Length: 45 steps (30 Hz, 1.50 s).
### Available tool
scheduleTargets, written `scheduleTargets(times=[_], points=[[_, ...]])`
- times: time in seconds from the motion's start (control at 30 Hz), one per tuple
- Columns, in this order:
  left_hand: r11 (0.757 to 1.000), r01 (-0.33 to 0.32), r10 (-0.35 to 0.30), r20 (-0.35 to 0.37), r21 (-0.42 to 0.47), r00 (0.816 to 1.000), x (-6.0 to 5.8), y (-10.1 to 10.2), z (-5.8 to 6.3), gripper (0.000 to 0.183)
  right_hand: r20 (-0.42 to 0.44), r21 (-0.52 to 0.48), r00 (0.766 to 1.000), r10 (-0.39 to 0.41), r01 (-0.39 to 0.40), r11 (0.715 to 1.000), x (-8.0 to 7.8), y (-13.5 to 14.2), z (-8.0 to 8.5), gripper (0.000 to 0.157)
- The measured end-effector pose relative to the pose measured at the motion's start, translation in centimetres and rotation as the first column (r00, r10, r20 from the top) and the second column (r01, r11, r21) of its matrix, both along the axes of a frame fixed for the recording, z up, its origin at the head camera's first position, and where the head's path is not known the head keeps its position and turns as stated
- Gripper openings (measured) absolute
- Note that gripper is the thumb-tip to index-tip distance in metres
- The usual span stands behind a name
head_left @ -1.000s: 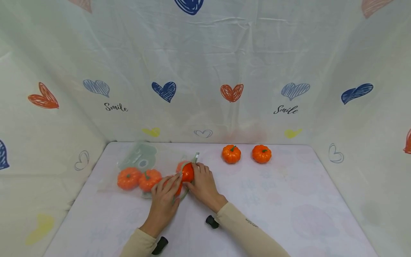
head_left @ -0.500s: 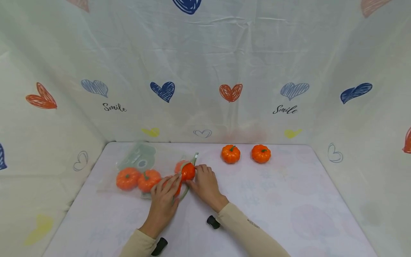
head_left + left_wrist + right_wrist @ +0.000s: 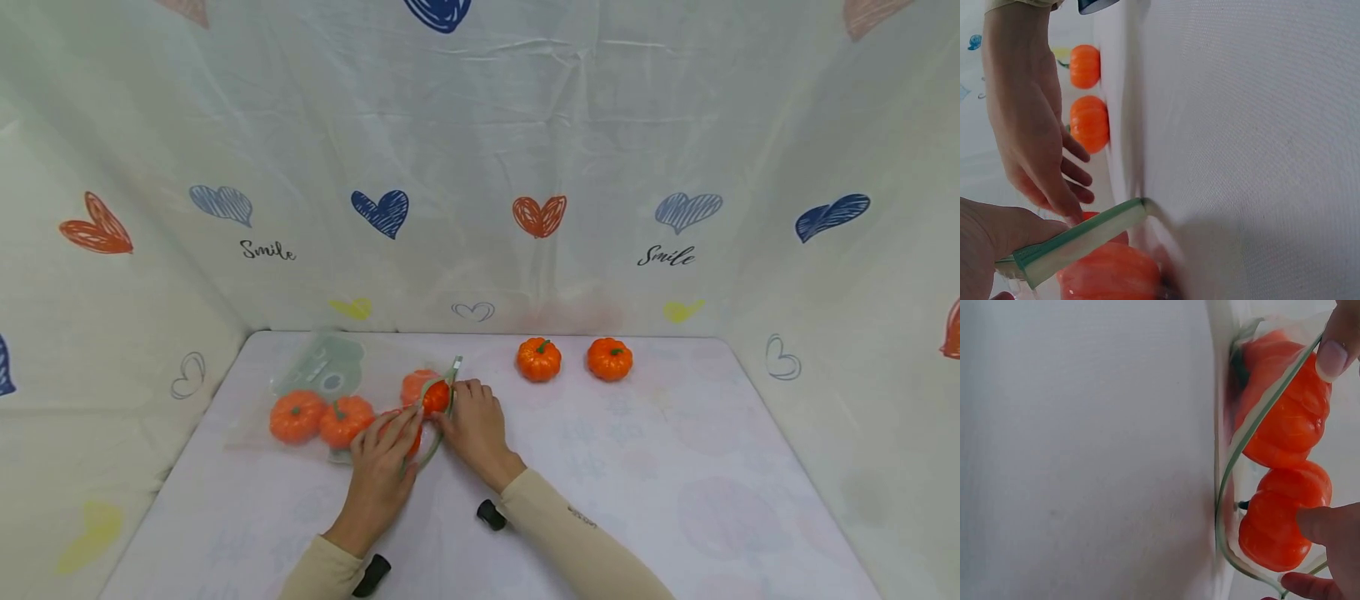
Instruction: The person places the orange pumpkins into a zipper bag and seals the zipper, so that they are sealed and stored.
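A clear zip bag (image 3: pixel 390 354) with green edging lies on the table's left side, its mouth facing right. Several small orange pumpkins, such as one at its left end (image 3: pixel 297 416), show through the plastic. My left hand (image 3: pixel 378 487) rests over the lower mouth and pinches the rim; its fingertip (image 3: pixel 1333 359) shows on the green edge. Just inside the mouth sits another pumpkin (image 3: pixel 1275 522). My right hand (image 3: pixel 480 429) touches that pumpkin with an extended digit, while another finger lies by the rim. The right hand's other fingers (image 3: pixel 1075 172) hang loosely.
Two orange pumpkins, one nearer (image 3: pixel 538 360) and one farther right (image 3: pixel 610 360), stand at the table's back edge. Black wrist pieces (image 3: pixel 491 515) show under both forearms. A white cloth (image 3: pixel 637 467) covers the table, and heart-printed sheeting (image 3: pixel 472 167) encloses it.
The pumpkin at the mouth has moved slightly left, deeper into the bag, with the right hand following it. The left hand has stayed nearly in place.
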<state>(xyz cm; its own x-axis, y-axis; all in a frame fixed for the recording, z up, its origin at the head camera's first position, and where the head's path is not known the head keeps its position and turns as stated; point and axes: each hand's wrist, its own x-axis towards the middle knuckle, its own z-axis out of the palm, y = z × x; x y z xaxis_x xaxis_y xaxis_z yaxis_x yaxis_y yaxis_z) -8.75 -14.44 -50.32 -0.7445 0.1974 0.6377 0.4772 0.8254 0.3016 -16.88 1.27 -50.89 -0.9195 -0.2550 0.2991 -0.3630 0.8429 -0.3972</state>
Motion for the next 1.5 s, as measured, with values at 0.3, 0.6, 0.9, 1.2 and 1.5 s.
scheduleTargets(times=[0.3, 0.6, 0.9, 1.2, 1.5], points=[[1.000, 0.005, -0.005, 0.000, 0.000, 1.000, 0.1, 0.0, 0.0, 0.090, 0.029, 0.029, 0.999, 0.045, -0.046, 0.999, 0.3, -0.4, 0.0, 0.056], [1.000, 0.005, -0.005, -0.002, -0.007, 1.000, 0.0, -0.1, 0.1, 0.090, 0.064, 0.039, 0.995, 0.082, -0.085, 0.996, 0.3, 0.1, 0.1, 0.060], [1.000, 0.009, -0.009, -0.002, -0.009, 1.000, -0.1, -0.2, 0.0, 0.090, 0.088, -0.041, 0.995, 0.037, -0.034, 0.999, 0.2, 3.6, 0.3, 0.057], [1.000, 0.005, -0.005, 0.001, -0.009, 1.000, 0.0, -0.1, 0.1, 0.090, -0.042, -0.030, 0.999, -0.030, 0.029, 0.999, 0.2, 8.4, 1.1, 0.058], [1.000, 0.004, -0.004, 0.020, -0.009, 1.000, 0.0, 0.0, 0.0, 0.089, -0.087, -0.063, 0.986, -0.143, 0.138, 0.989, -0.1, 12.8, 1.6, 0.056]])
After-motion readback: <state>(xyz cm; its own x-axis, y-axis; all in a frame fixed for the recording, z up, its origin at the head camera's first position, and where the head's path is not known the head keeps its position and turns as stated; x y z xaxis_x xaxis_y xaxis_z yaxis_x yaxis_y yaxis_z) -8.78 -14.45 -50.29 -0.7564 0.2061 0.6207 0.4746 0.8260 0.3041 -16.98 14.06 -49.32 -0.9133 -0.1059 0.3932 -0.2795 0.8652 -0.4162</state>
